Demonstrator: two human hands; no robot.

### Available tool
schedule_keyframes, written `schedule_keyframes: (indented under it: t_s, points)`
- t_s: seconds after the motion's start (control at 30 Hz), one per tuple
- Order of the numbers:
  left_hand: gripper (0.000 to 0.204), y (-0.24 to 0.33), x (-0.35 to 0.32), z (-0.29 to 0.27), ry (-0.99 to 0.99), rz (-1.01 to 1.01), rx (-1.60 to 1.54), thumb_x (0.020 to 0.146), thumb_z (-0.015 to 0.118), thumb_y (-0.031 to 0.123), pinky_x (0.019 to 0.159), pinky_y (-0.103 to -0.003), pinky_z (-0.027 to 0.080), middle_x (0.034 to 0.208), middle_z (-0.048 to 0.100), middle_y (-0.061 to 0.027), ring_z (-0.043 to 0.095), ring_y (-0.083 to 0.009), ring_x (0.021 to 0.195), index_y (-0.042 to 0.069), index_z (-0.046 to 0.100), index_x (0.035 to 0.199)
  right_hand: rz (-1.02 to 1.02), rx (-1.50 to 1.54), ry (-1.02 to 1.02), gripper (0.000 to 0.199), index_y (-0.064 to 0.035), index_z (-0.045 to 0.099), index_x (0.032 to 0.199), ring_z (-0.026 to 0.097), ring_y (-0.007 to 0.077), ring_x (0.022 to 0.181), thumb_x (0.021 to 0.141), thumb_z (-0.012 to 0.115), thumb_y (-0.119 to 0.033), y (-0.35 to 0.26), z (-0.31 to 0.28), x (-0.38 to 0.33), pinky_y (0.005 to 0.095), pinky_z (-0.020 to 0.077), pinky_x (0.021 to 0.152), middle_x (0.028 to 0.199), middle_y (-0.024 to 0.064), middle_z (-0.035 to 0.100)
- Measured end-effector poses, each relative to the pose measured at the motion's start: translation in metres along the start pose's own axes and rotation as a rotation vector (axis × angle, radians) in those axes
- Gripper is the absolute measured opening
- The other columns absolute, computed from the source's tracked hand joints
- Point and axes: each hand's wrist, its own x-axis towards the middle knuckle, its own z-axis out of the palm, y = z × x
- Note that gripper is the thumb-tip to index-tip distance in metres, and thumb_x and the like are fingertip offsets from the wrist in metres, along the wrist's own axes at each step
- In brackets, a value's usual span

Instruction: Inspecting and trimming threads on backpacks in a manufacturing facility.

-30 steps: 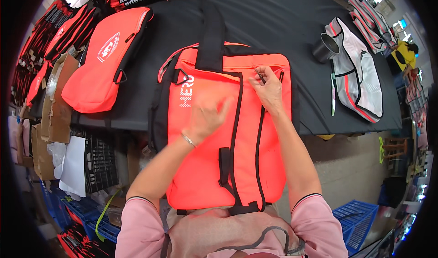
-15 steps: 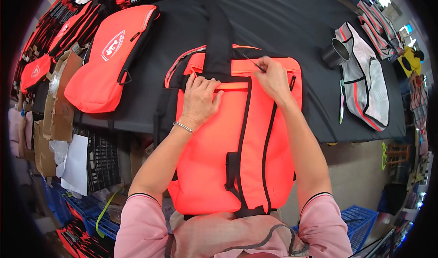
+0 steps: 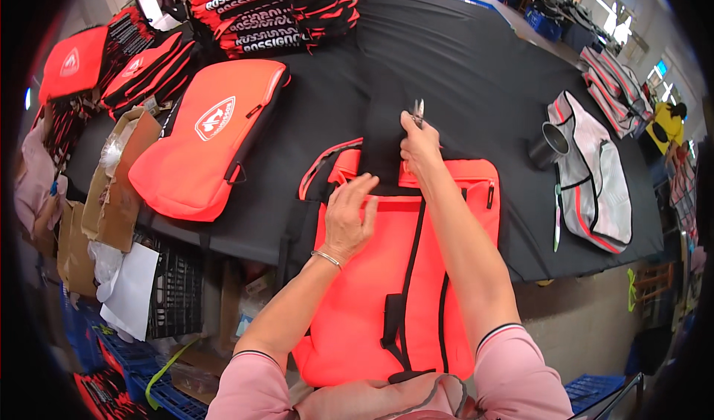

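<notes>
A bright orange bag (image 3: 387,286) with black straps lies half over the near edge of a black table (image 3: 476,70). My left hand (image 3: 348,219) rests flat on its upper left panel, fingers spread, a thin bracelet on the wrist. Over the bag's top edge, my right hand (image 3: 420,146) is closed around small metal snips (image 3: 418,111), whose tips point away from me beside the black top strap (image 3: 379,134).
Another orange bag (image 3: 212,145) lies to the left. A pile of red-and-black bags (image 3: 275,11) sits at the back. A dark metal cup (image 3: 547,145) and a grey-and-white bag (image 3: 595,175) are on the right. Cardboard boxes (image 3: 111,189) and blue crates (image 3: 119,353) stand below left.
My right hand has moved from the bag's right top corner up to the centre top strap. The left hand stays on the upper panel. The view has shifted closer over the bag.
</notes>
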Motion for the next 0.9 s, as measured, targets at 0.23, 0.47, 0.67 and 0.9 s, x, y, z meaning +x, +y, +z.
schedule_keyframes:
  t_s: [0.23, 0.47, 0.67, 0.9]
  points:
    - [0.066, -0.01, 0.094, -0.03, 0.335, -0.579, -0.737, 0.096, 0.061, 0.033, 0.101, -0.034, 0.044, 0.141, 0.044, -0.0263, 0.053, -0.0296, 0.122, -0.009, 0.037, 0.142, -0.216, -0.274, -0.167, 0.03, -0.0126, 0.049, 0.069, 0.036, 0.0034, 0.046, 0.089, 0.07, -0.022, -0.021, -0.019, -0.105, 0.024, 0.0248, 0.04, 0.057, -0.0068, 0.039]
    - [0.055, 0.002, 0.161, -0.06, 0.022, -0.726, -1.15, 0.09, 0.071, 0.032, 0.08, -0.03, 0.053, 0.107, 0.065, -0.0158, 0.063, -0.0171, 0.093, -0.012, 0.055, 0.119, -0.473, -0.426, -0.236, 0.01, -0.0007, 0.067, 0.091, 0.043, 0.0046, 0.062, 0.091, 0.068, -0.011, 0.017, -0.066, -0.179, 0.0239, 0.0363, 0.055, 0.072, -0.0027, 0.055]
    - [0.041, 0.094, 0.047, -0.056, -0.667, -0.584, -1.218, 0.093, 0.069, 0.023, 0.084, -0.028, 0.052, 0.105, 0.068, -0.0034, 0.062, -0.0092, 0.095, -0.003, 0.06, 0.123, -0.531, -0.322, -0.083, 0.015, 0.0008, 0.067, 0.092, 0.043, 0.0007, 0.062, 0.09, 0.073, -0.013, -0.055, -0.104, -0.214, 0.0189, 0.0353, 0.054, 0.075, -0.0058, 0.056]
    - [0.031, 0.117, 0.029, -0.067, -0.667, -0.363, -0.993, 0.085, 0.076, 0.016, 0.096, -0.035, 0.046, 0.126, 0.06, -0.0112, 0.055, -0.0191, 0.114, 0.001, 0.069, 0.112, -0.134, -0.165, -0.149, 0.029, -0.0066, 0.06, 0.07, 0.034, 0.0007, 0.05, 0.091, 0.071, -0.024, -0.046, -0.135, -0.222, 0.0215, 0.0234, 0.046, 0.06, -0.008, 0.045]
